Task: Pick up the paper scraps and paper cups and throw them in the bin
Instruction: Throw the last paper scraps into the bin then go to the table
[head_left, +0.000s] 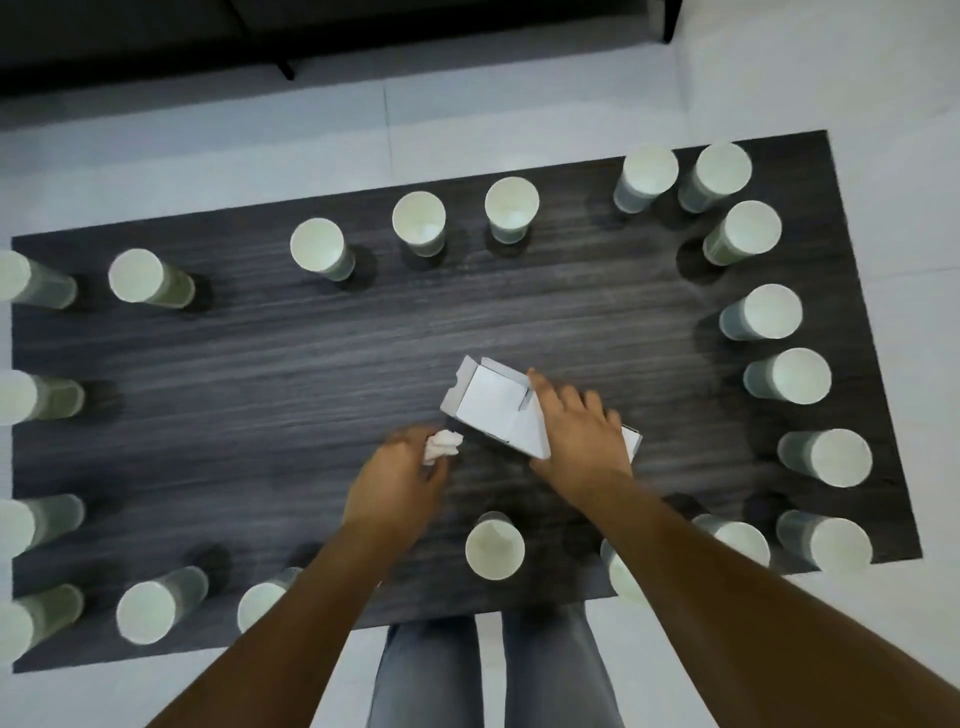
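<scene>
The left hand (402, 480) pinches a crumpled paper scrap (441, 446) at its fingertips, just above the dark wood-grain desk (260, 364). Just beside it, the right hand (579, 441) lies with fingers spread over an opened white cardboard box (485, 408), which rests on the desk and juts out beyond the fingertips. White paper cups ring both hands along the desk's edges, one cup (494, 545) standing between the two forearms, near the wrists.
</scene>
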